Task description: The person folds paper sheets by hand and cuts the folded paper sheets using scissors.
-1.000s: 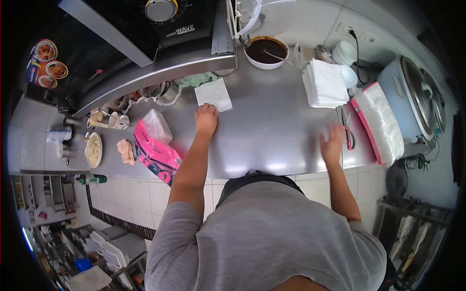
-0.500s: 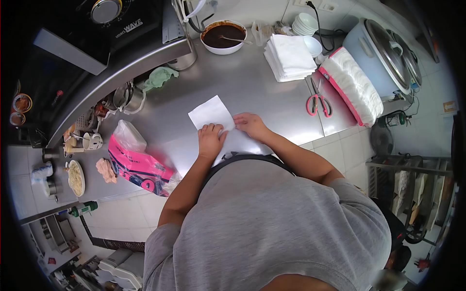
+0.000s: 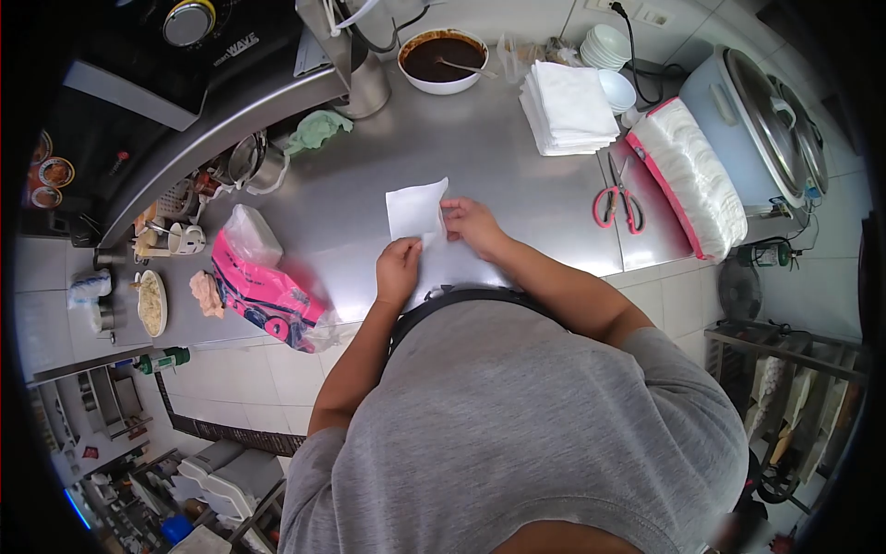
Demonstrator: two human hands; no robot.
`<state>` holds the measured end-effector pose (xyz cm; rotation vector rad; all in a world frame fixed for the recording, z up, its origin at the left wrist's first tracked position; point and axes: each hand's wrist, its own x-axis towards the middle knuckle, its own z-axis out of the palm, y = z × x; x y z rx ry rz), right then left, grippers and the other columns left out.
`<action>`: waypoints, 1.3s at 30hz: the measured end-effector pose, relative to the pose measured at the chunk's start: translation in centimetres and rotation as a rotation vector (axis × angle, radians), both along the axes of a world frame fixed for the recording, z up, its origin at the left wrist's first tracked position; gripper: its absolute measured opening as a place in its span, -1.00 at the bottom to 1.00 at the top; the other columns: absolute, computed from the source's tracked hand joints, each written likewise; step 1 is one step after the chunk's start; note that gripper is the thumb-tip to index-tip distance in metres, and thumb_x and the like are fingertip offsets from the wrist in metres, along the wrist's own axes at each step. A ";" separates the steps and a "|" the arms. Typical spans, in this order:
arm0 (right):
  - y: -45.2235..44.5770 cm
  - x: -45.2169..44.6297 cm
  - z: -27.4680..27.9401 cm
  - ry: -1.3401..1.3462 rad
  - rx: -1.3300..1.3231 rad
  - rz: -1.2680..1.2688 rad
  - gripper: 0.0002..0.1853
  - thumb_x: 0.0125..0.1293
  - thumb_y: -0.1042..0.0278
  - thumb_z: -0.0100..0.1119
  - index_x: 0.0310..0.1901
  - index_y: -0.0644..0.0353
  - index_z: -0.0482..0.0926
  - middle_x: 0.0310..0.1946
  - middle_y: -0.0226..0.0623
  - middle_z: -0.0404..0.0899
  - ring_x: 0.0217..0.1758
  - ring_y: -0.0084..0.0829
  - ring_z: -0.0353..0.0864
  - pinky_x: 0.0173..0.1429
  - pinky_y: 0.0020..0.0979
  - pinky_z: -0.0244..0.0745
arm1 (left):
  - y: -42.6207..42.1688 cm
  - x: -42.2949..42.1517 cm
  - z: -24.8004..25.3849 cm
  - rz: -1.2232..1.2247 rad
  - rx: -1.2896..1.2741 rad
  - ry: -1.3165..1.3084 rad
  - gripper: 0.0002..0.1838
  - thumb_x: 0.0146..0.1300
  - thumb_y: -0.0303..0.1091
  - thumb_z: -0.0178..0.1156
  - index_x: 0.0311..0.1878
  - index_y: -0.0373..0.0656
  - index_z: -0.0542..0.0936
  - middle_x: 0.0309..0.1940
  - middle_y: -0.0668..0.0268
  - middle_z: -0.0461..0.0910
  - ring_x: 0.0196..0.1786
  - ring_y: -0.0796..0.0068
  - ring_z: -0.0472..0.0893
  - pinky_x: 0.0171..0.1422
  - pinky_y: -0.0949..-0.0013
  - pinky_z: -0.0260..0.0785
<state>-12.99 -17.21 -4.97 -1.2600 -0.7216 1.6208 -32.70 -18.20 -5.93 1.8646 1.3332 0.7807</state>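
A white paper napkin [image 3: 413, 209], folded flat, is held just above or on the steel counter in front of my body. My left hand [image 3: 398, 270] is closed, with thumb and fingers pinching the napkin's near edge. On the other side, my right hand [image 3: 472, 228] has its bent fingers closed on the right edge of the napkin. Farther back to the right lies a neat stack of white napkins [image 3: 570, 106]. The fingertips of both hands are small in view, so their exact grip is partly hidden.
Scissors [image 3: 618, 205] with pink-and-black handles lie at right beside an opened napkin pack [image 3: 688, 175]. A bowl of dark sauce [image 3: 445, 61] with a spoon stands at the back. At left are a pink plastic package [image 3: 268, 286] and a green cloth [image 3: 318, 129].
The napkin has turned to sit more upright. My left hand has gone from lying with spread fingers on it to pinching its near edge. The camera view has shifted slightly.
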 end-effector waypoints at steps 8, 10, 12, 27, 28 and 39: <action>-0.5 -1.0 -0.4 -0.022 0.055 0.066 -0.53 0.25 0.39 0.21 0.16 0.28 0.34 -0.29 -0.26 0.54 -0.29 -0.47 0.58 -0.28 -0.48 0.51 | 0.9 2.3 0.1 0.063 -0.432 -0.375 -0.73 0.38 -0.21 0.14 -0.20 -0.26 0.65 -0.39 0.40 0.62 -0.34 0.67 0.52 -0.22 0.53 0.37; -0.8 -1.2 0.7 -0.075 -0.002 0.021 -0.48 0.20 0.32 0.27 0.15 0.30 0.34 -0.28 -0.25 0.53 -0.29 -0.47 0.58 -0.30 -0.47 0.50 | 0.9 2.0 0.0 0.056 -0.398 -0.292 -0.73 0.37 -0.21 0.16 -0.20 -0.27 0.65 -0.40 0.43 0.61 -0.36 0.69 0.49 -0.24 0.56 0.34; -1.0 -1.1 1.5 -0.222 -0.058 -0.004 -0.41 0.14 0.25 0.34 0.15 0.31 0.34 -0.27 -0.24 0.52 -0.31 -0.47 0.58 -0.34 -0.47 0.50 | 0.7 1.8 -0.2 0.053 -0.381 -0.266 -0.72 0.35 -0.21 0.18 -0.21 -0.27 0.65 -0.44 0.43 0.61 -0.39 0.69 0.48 -0.26 0.55 0.33; -0.9 0.7 -1.5 -0.097 0.059 -0.115 -0.31 0.13 0.36 0.35 0.26 0.31 0.25 -0.26 -0.22 0.52 -0.30 -0.42 0.58 -0.20 -0.42 0.53 | 0.1 1.6 -0.7 -0.031 -0.442 -0.499 -0.84 0.07 -0.55 0.40 -0.43 -0.20 0.55 -0.18 0.26 0.63 -0.17 0.55 0.56 0.00 0.48 0.39; -0.9 0.6 -0.9 -0.116 0.027 -0.130 -0.31 0.14 0.35 0.35 0.27 0.31 0.25 -0.25 -0.21 0.52 -0.27 -0.41 0.58 -0.17 -0.42 0.53 | 0.1 1.5 -0.7 -0.046 -0.438 -0.488 -0.83 0.07 -0.55 0.40 -0.43 -0.19 0.55 -0.18 0.27 0.62 -0.16 0.55 0.55 0.01 0.48 0.39; 1.3 0.5 -4.5 0.005 -0.063 -0.420 -0.36 0.18 0.23 0.32 0.23 0.32 0.31 -0.30 -0.25 0.56 -0.19 -0.38 0.59 -0.12 -0.40 0.49 | 0.0 0.9 0.1 0.120 -0.532 -0.803 -0.82 0.11 -0.59 0.30 -0.44 -0.10 0.49 -0.26 0.34 0.57 -0.19 0.52 0.54 -0.04 0.43 0.39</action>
